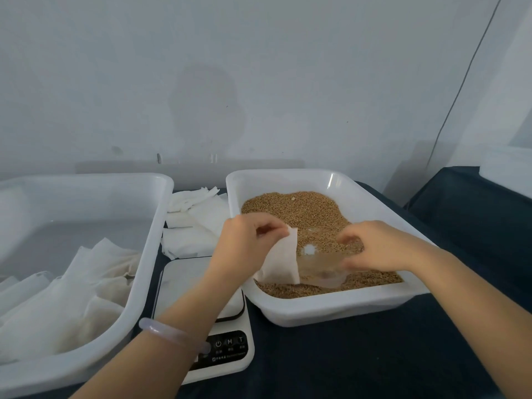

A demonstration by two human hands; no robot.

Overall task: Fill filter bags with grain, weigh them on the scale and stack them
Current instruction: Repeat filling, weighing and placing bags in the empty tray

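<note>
My left hand (244,243) pinches the top edge of a white filter bag (280,262) over the near left corner of the grain tray (288,180). My right hand (374,246) grips a clear plastic scoop (319,264) that lies low on the brown grain (296,208), its mouth toward the bag. The white digital scale (184,279) stands between the two trays, its platform bare, partly under my left forearm. Filled filter bags (72,292) lie in the left tray (149,234).
A heap of flat unfilled filter bags (195,220) lies behind the scale, between the trays. Dark cloth (359,364) covers the table. A white wall stands close behind, and a thin cable (460,90) runs down it at the right.
</note>
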